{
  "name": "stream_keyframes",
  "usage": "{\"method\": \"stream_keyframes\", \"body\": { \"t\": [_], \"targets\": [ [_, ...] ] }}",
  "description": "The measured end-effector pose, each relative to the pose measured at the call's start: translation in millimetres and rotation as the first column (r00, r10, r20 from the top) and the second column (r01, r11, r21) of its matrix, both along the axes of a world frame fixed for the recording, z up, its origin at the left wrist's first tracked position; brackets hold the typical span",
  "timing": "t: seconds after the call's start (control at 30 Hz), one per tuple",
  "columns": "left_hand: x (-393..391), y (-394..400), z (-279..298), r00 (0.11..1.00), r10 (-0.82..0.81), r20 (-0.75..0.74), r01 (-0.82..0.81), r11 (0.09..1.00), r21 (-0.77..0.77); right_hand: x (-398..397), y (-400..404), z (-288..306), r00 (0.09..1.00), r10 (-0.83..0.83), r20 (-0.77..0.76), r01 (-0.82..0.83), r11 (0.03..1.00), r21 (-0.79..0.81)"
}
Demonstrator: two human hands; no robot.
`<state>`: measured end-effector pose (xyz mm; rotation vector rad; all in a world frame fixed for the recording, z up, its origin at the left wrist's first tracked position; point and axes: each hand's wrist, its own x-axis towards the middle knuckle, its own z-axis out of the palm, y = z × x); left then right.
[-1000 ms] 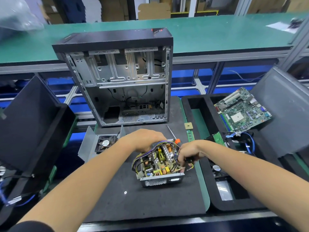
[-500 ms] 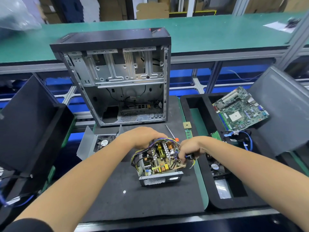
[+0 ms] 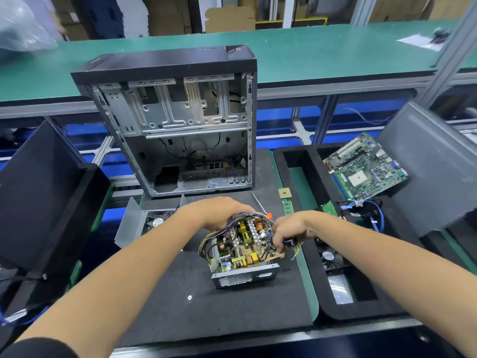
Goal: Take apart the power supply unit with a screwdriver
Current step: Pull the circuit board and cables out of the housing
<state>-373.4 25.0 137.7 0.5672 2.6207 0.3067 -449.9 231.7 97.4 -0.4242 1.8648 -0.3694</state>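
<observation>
The open power supply unit [image 3: 245, 277] sits on the black mat, its circuit board [image 3: 242, 251] and bundled wires exposed. My left hand [image 3: 219, 213] grips the unit's far left side over the wires. My right hand [image 3: 289, 229] pinches a small black wired part [image 3: 290, 242] at the board's right edge, which looks slightly raised above the metal housing. The screwdriver [image 3: 258, 202] lies on the mat just behind the unit, its orange handle end showing between my hands; neither hand holds it.
The unit's grey cover with fan [image 3: 136, 220] lies to the left. An empty computer case [image 3: 180, 125] stands behind. A CPU chip [image 3: 284, 193] and RAM stick [image 3: 286, 206] lie to the right. A black foam tray [image 3: 296, 161] holds a motherboard [image 3: 366, 169] and blue cables.
Both hands stay on the unit. My right hand has shifted slightly up along the board's right edge with the black part. The view has drifted a little.
</observation>
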Motion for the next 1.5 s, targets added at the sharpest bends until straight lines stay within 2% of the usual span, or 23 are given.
{"method": "stream_keyframes", "body": {
  "t": [0.23, 0.37, 0.6, 0.83, 1.07, 1.5],
  "targets": [
    [0, -1, 1, 0.991, 0.042, 0.13, -0.054, 0.995, 0.085, 0, 0, 2, 1.0, 0.018, -0.007, -0.018, 1.0, 0.008],
    [-2, -2, -2, 0.989, 0.059, 0.139, -0.068, 0.996, 0.065, -1, 0, 1, 1.0, 0.022, -0.01, -0.022, 1.0, 0.012],
    [-3, -6, -5, 0.977, 0.111, 0.18, -0.138, 0.979, 0.147, -2, 4, -4, 1.0, -0.025, -0.009, 0.025, 0.998, -0.055],
    [0, -5, -10, 0.974, 0.137, 0.178, -0.168, 0.971, 0.171, 2, 7, -17, 0.997, -0.074, 0.024, 0.075, 0.996, -0.056],
    [0, -8, -5, 0.98, 0.092, 0.174, -0.123, 0.976, 0.181, 2, 3, -21, 0.987, -0.132, 0.089, 0.141, 0.983, -0.114],
    [-9, -19, 20, 0.993, 0.068, 0.1, -0.089, 0.969, 0.231, -9, 0, 9, 0.983, -0.094, 0.161, 0.125, 0.972, -0.2]
  ]
}}
